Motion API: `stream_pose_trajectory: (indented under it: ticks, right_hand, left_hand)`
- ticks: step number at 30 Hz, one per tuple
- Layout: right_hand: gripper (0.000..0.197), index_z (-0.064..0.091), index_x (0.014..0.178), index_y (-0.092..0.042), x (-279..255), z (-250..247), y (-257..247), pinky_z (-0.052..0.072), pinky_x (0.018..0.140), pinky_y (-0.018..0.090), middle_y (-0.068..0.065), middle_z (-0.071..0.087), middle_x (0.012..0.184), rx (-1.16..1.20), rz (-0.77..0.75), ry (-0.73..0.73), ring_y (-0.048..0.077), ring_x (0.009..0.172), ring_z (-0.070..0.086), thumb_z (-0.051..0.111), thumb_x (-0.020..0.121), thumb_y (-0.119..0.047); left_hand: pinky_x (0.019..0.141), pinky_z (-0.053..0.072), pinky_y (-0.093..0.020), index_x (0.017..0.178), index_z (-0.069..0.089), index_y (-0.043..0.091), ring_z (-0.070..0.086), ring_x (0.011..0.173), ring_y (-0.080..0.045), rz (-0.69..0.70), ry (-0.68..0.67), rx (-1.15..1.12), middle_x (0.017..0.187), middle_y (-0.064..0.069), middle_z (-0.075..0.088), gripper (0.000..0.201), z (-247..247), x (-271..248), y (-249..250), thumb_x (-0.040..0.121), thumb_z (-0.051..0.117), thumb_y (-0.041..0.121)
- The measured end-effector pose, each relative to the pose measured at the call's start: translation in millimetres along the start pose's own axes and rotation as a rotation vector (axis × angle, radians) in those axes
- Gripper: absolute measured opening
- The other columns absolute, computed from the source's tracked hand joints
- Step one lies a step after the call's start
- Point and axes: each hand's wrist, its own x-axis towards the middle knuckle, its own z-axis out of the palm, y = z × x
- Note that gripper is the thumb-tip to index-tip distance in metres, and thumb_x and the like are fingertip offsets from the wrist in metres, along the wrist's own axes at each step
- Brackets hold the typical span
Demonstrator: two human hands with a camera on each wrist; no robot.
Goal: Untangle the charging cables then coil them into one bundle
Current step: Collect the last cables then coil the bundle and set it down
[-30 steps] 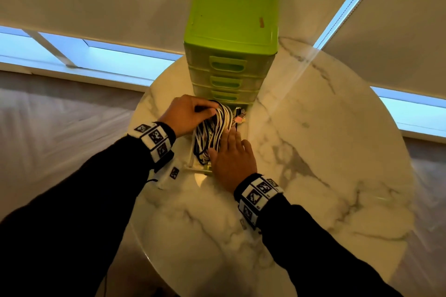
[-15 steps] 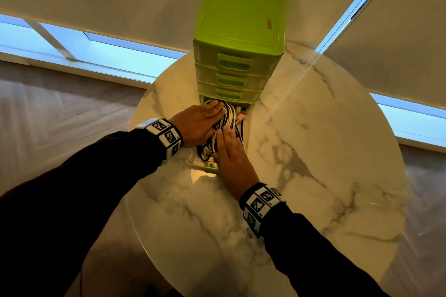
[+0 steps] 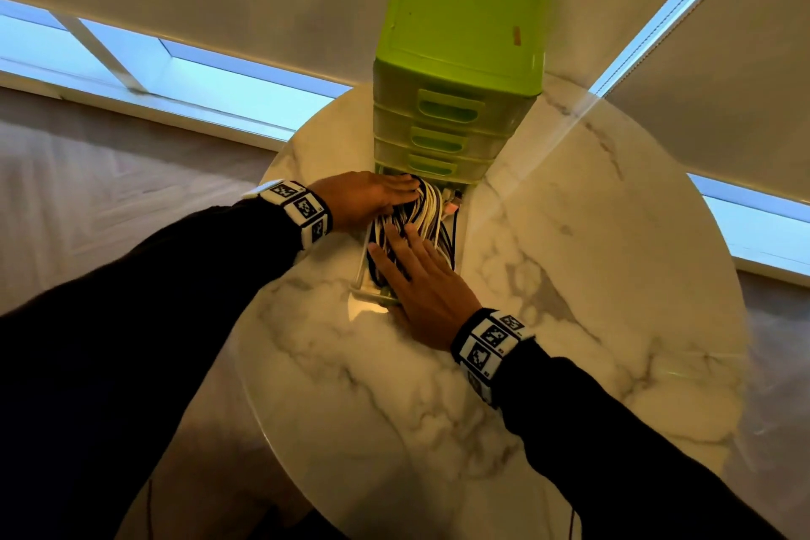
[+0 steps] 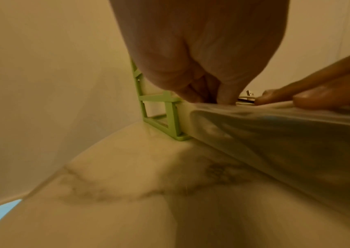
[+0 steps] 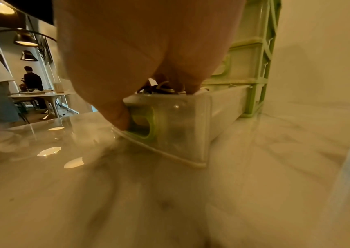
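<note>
A bundle of white and black charging cables [image 3: 427, 210] lies in the pulled-out bottom drawer [image 3: 361, 272] of a green drawer unit [image 3: 464, 13]. My left hand [image 3: 381, 195] lies across the far left of the bundle with fingers stretched out. My right hand [image 3: 412, 259] presses flat on the near part, its palm over the drawer front. In the left wrist view a USB plug [image 4: 249, 92] sticks up past the translucent drawer wall [image 4: 276, 134]. In the right wrist view my thumb sits beside the green handle [image 5: 144, 124] on the drawer front.
The unit stands at the far side of a round marble table [image 3: 570, 320], close to window blinds. The table edge curves round on the left and near side. In the right wrist view, people [image 5: 33, 80] sit at another table far behind.
My left hand has gone from curled over the bundle to lying flat on it. My right hand slid forward onto the cables.
</note>
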Motion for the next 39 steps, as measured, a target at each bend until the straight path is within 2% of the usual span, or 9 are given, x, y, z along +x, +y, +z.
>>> stream_pose_trajectory:
  ticks: [7,10,13,18,20,24,29,34,39]
  right_hand:
    - [0.087,0.005,0.159,-0.011,4,-4,-4,0.012,0.123,0.053,0.015,-0.006,0.166,0.125,0.044,-0.088,0.037,0.153,-0.008,0.059,0.093,-0.028]
    - [0.09,0.003,0.159,-0.011,6,-6,-3,0.01,0.124,0.052,0.014,-0.008,0.166,0.169,0.05,-0.108,0.035,0.153,-0.011,0.06,0.092,-0.027]
    - [0.091,0.008,0.159,-0.008,6,-5,-4,0.013,0.123,0.055,0.015,-0.003,0.166,0.208,0.055,-0.089,0.037,0.153,-0.007,0.063,0.088,-0.022]
    - [0.091,0.008,0.159,-0.008,8,-9,0,0.013,0.123,0.055,0.015,-0.003,0.166,0.233,0.04,-0.136,0.037,0.153,-0.008,0.063,0.088,-0.021]
    - [0.09,0.003,0.159,-0.011,10,-16,8,0.011,0.124,0.052,0.012,-0.007,0.167,0.226,0.018,-0.182,0.033,0.153,-0.011,0.061,0.091,-0.022]
    - [0.088,0.002,0.16,-0.014,19,-36,25,0.012,0.123,0.047,0.009,-0.008,0.167,0.211,-0.021,-0.232,0.029,0.153,-0.011,0.06,0.095,-0.027]
    - [0.084,0.008,0.159,-0.012,27,-34,42,0.015,0.123,0.051,0.011,-0.003,0.167,0.187,-0.042,-0.165,0.033,0.154,-0.006,0.06,0.096,-0.027]
    - [0.082,0.022,0.156,-0.004,53,-29,54,0.027,0.118,0.057,0.02,0.019,0.163,0.096,0.042,0.035,0.043,0.151,0.014,0.069,0.089,-0.015]
    - [0.058,0.041,0.148,-0.001,23,11,43,0.036,0.115,0.051,0.019,0.041,0.154,-0.095,0.026,0.464,0.035,0.146,0.034,0.062,0.094,-0.007]
  left_hand:
    - [0.1,0.049,-0.045,0.117,0.07,0.011,0.063,0.113,-0.03,-0.089,0.532,-0.216,0.12,-0.011,0.07,0.033,26,-14,-5,0.086,0.078,0.019]
    - [0.083,0.051,-0.041,0.093,0.065,0.014,0.059,0.089,-0.019,-0.243,0.692,-0.391,0.095,-0.001,0.066,0.025,26,-10,-3,0.081,0.082,0.028]
    - [0.064,0.043,-0.021,0.09,0.047,0.011,0.047,0.07,-0.014,-0.517,0.837,-0.579,0.089,-0.003,0.051,0.055,18,0,-7,0.067,0.092,0.031]
    - [0.097,0.051,-0.039,0.14,0.038,0.011,0.051,0.121,-0.021,-0.481,0.61,-0.65,0.141,-0.01,0.047,0.094,2,15,-22,0.066,0.094,0.027]
    - [0.1,0.05,-0.047,0.142,0.04,0.012,0.054,0.121,-0.023,-0.411,0.585,-0.615,0.138,-0.009,0.054,0.089,-1,22,-21,0.07,0.091,0.024]
    - [0.089,0.052,-0.039,0.132,0.05,0.012,0.063,0.109,-0.027,-0.387,0.618,-0.551,0.125,-0.008,0.066,0.073,-8,27,-19,0.072,0.083,0.039]
    - [0.097,0.05,-0.035,0.141,0.042,0.012,0.062,0.117,-0.022,-0.359,0.496,-0.514,0.132,-0.008,0.064,0.081,-18,23,-25,0.076,0.087,0.033]
    - [0.097,0.049,-0.034,0.145,0.037,0.012,0.059,0.12,-0.02,-0.378,0.454,-0.518,0.138,-0.008,0.06,0.079,-20,21,-26,0.084,0.078,0.041]
    - [0.092,0.047,-0.031,0.144,0.038,0.01,0.061,0.12,-0.027,-0.4,0.456,-0.502,0.136,-0.01,0.061,0.077,-19,23,-27,0.084,0.076,0.042]
